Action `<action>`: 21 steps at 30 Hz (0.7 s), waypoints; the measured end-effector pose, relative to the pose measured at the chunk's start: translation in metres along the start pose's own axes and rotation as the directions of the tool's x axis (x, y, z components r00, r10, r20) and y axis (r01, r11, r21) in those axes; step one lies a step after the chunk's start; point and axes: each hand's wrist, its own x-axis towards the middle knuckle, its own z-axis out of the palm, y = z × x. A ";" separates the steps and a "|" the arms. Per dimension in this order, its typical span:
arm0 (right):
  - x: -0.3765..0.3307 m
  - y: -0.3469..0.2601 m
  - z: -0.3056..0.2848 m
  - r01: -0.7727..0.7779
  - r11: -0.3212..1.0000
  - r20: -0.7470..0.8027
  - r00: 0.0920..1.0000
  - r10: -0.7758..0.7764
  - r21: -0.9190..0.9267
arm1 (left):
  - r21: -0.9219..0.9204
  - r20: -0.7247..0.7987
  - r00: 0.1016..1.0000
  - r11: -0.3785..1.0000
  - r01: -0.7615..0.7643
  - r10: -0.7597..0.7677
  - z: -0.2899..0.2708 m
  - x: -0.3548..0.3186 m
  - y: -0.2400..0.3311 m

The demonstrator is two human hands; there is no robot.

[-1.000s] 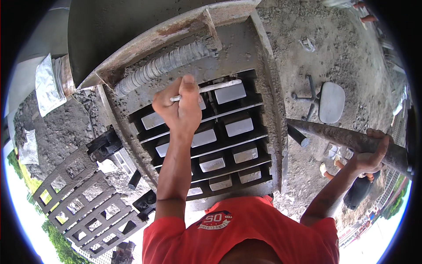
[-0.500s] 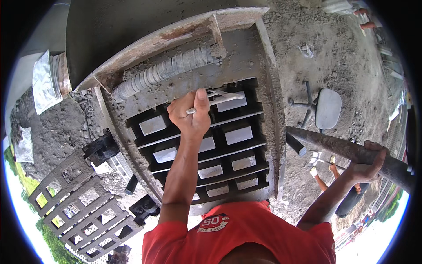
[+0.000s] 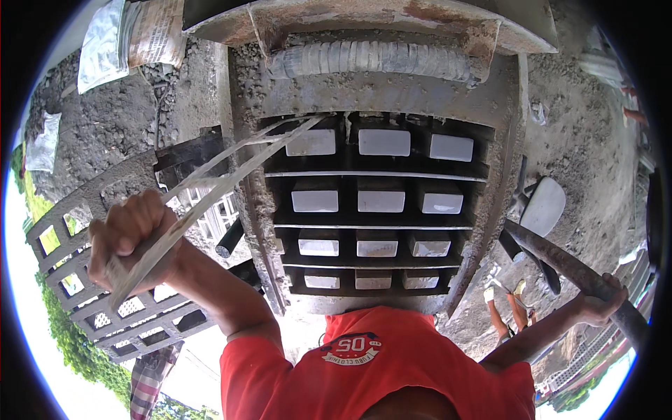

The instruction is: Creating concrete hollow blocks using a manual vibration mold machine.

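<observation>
My left hand [image 3: 136,241] is closed around the near end of a long pale strap [image 3: 231,178], which looks like a rope loop. Its two strands run taut up to the far left corner of a steel block mould [image 3: 385,173]. Rows of pale rectangular blocks [image 3: 383,142] show in the mould's dark openings, with metal bars between the rows. At the right, my right hand [image 3: 605,301] is wrapped round a thick metal pipe [image 3: 553,255] that slants down to the right from the mould's side.
A ribbed grey roller [image 3: 371,59] lies beyond the mould, below a rusty steel ledge [image 3: 392,19]. At the left stands a slotted metal grid [image 3: 52,210]; sacks [image 3: 105,49] lie behind it. A rounded grey plate [image 3: 544,206] and another person's legs [image 3: 495,318] are at the right.
My left hand has swung from over the mould out to the left and toward me, stretching the strap. My right hand stays on the pipe. The view has turned, uncovering more blocks.
</observation>
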 end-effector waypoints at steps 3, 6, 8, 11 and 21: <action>-0.010 -0.016 0.011 0.032 0.999 -0.045 0.998 -0.033 -0.016 | -0.064 -0.131 0.991 0.998 -0.006 -0.003 0.007 -0.005 0.101; -0.006 -0.012 0.006 0.000 1.000 -0.012 1.000 0.000 -0.005 | -0.077 -0.187 0.982 0.997 0.016 -0.030 -0.001 -0.020 0.125; -0.005 -0.009 0.006 -0.016 0.999 0.001 1.000 0.016 0.028 | -0.024 -0.186 0.981 0.999 0.043 -0.047 0.005 -0.027 0.103; -0.007 -0.007 0.006 0.017 1.000 -0.016 1.000 -0.017 0.015 | -0.059 -0.095 0.994 0.997 0.045 -0.051 0.001 -0.040 0.002; -0.002 -0.005 0.004 0.001 0.998 -0.017 1.000 0.000 0.067 | 0.467 -0.060 0.981 0.874 -0.136 0.185 -0.020 -0.076 -0.113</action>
